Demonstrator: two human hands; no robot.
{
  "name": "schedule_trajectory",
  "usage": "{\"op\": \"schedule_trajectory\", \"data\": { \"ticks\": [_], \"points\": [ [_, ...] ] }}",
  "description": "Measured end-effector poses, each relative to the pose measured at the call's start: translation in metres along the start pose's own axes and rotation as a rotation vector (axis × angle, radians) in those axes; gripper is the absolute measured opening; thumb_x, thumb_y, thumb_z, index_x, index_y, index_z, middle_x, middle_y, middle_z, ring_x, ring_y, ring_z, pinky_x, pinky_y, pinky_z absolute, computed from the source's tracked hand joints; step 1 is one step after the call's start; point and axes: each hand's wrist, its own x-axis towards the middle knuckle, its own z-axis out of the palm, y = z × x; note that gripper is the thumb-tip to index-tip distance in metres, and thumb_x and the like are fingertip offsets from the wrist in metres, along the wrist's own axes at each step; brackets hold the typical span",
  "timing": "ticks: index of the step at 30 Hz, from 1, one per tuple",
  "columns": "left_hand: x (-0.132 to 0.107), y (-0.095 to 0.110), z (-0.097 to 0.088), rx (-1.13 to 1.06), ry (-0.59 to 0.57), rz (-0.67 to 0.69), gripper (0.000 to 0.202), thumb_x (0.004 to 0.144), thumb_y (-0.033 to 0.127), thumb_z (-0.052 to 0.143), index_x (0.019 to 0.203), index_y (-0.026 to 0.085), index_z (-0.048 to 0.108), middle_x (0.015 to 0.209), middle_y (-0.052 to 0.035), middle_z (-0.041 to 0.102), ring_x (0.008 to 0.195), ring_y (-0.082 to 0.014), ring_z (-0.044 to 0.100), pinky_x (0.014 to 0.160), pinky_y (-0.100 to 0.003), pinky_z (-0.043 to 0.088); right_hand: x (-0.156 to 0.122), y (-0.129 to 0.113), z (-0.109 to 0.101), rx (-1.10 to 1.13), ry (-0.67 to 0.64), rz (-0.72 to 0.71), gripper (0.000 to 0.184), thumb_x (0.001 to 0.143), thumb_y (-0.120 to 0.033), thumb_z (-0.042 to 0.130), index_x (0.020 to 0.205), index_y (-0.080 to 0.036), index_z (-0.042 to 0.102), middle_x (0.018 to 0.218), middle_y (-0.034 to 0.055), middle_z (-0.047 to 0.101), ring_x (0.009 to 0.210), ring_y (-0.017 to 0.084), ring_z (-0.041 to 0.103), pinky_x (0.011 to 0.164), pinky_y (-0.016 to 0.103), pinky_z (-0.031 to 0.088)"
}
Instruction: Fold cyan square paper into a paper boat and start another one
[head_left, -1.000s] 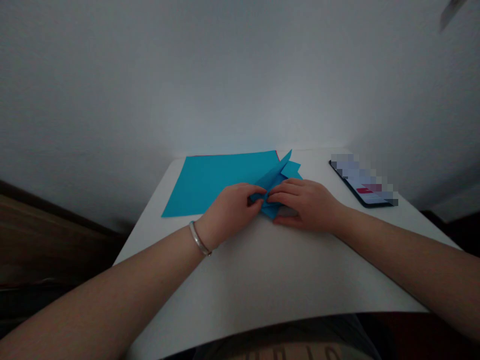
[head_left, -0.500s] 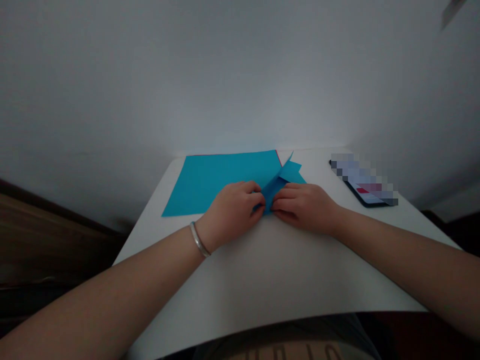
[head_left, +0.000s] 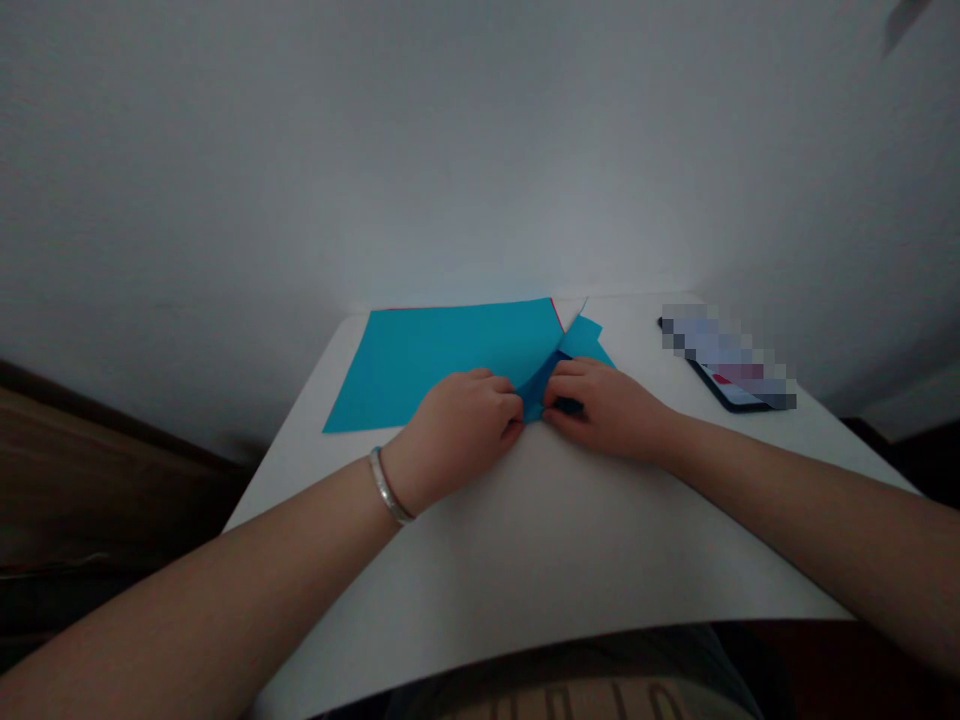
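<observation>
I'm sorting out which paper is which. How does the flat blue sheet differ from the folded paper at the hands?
The sheet lies flat; the folded paper has a raised flap. The sheet looks larger, the folded paper smaller. The left hand and right hand pinch the folded paper, while the sheet spreads mostly beyond the left hand. Both are blue.

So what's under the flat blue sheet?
A thin red edge shows along the far and right sides of the flat blue sheet, perhaps another sheet beneath. The rest underneath is covered. Your left hand hides part of its near edge.
</observation>
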Motion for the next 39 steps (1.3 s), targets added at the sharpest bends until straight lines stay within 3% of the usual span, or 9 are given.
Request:
{"op": "schedule_trajectory", "data": {
  "ticks": [16, 20, 27, 32, 36, 39],
  "points": [
    [-0.005, 0.012, -0.008, 0.106, -0.027, -0.063, 0.008, 0.086, 0.025, 0.056, 0.083, 0.021, 0.063, 0.070, -0.0025, 0.066, 0.064, -0.0248, 0.064, 0.052, -0.035, 0.042, 0.012, 0.005, 0.006, -0.017, -0.016, 0.095, 0.007, 0.080, -0.022, 0.056, 0.076, -0.018, 0.059, 0.081, 0.0046, 0.060, 0.078, 0.018, 0.053, 0.068, 0.030, 0.038],
    [-0.007, 0.016, -0.009, 0.116, -0.085, -0.054, 0.017, 0.089, 0.028, 0.052, 0.080, 0.022, 0.066, 0.076, -0.0039, 0.067, 0.069, -0.0267, 0.064, 0.054, -0.037, 0.042, 0.016, 0.006, 0.008, -0.007, -0.018, 0.114, 0.003, 0.077, -0.019, 0.057, 0.076, -0.017, 0.059, 0.081, 0.0045, 0.061, 0.079, 0.018, 0.053, 0.068, 0.029, 0.038],
    [-0.008, 0.020, -0.008, 0.129, -0.090, -0.054, 0.020, 0.087, 0.032, 0.056, 0.100, 0.022, 0.067, 0.085, -0.0068, 0.064, 0.077, -0.0283, 0.063, 0.061, -0.039, 0.046, 0.019, 0.006, 0.008, -0.008, -0.027, 0.155, 0.004, 0.076, -0.020, 0.059, 0.074, -0.017, 0.059, 0.080, 0.0048, 0.060, 0.078, 0.018, 0.052, 0.067, 0.029, 0.038],
    [-0.007, 0.020, -0.006, 0.118, -0.100, -0.041, 0.022, 0.087, 0.030, 0.055, 0.102, 0.020, 0.066, 0.088, -0.0080, 0.062, 0.081, -0.0286, 0.061, 0.066, -0.042, 0.048, 0.016, 0.008, 0.008, -0.017, 0.006, 0.085, 0.002, 0.077, -0.017, 0.060, 0.079, -0.017, 0.060, 0.083, 0.0033, 0.062, 0.081, 0.018, 0.054, 0.070, 0.029, 0.039],
    [-0.008, 0.019, -0.006, 0.097, -0.100, -0.025, 0.021, 0.086, 0.030, 0.055, 0.098, 0.019, 0.067, 0.089, -0.0085, 0.062, 0.083, -0.0280, 0.060, 0.068, -0.042, 0.049, 0.009, 0.009, 0.004, -0.112, -0.009, -0.109, 0.016, 0.086, -0.016, 0.054, 0.093, -0.021, 0.068, 0.094, 0.0022, 0.067, 0.088, 0.018, 0.057, 0.073, 0.030, 0.041],
    [-0.009, 0.017, -0.006, 0.090, -0.107, -0.016, 0.020, 0.087, 0.031, 0.054, 0.096, 0.019, 0.067, 0.089, -0.0081, 0.062, 0.083, -0.0275, 0.060, 0.070, -0.043, 0.049, 0.005, 0.010, 0.000, -0.204, -0.042, -0.167, 0.022, 0.089, -0.017, 0.053, 0.098, -0.024, 0.071, 0.101, 0.0020, 0.070, 0.089, 0.019, 0.060, 0.071, 0.030, 0.042]
  ]
}}
